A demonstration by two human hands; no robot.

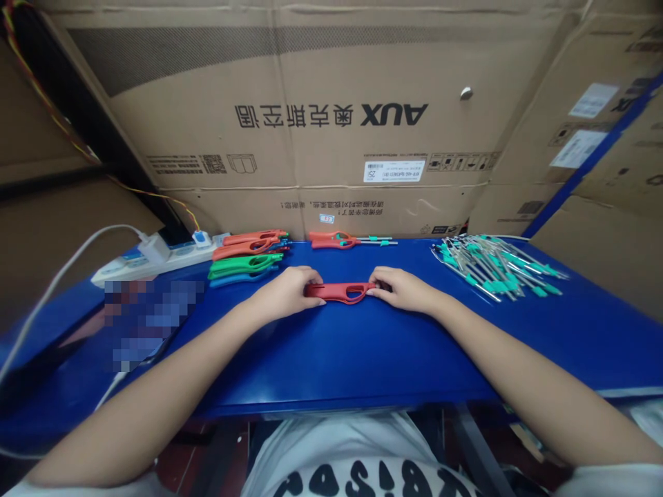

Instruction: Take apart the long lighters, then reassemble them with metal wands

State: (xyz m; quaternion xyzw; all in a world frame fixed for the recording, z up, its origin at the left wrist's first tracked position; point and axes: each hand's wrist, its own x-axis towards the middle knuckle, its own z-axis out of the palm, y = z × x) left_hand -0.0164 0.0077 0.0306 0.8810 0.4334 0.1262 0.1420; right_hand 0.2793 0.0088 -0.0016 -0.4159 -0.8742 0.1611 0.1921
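A red lighter handle (339, 293) with an oval trigger opening lies level between my two hands, just above or on the blue table. My left hand (291, 290) grips its left, broad end between thumb and fingers. At the narrow right end, my right hand (398, 288) pinches the tip. Behind it, near the cardboard, lie orange lighter handles (331, 239) with metal rods and green triggers. Off to the left is a stack of orange, green and blue handles (247, 263). A pile of metal rods with green trigger pieces (497, 266) lies to the right.
The blue table (331, 366) ends close to my body. Cardboard (321, 159) walls the back and right side. On the left are a white power strip (129, 266) with a plugged-in charger (154, 248), a white cable (56, 283) and a pixelated device (150, 321).
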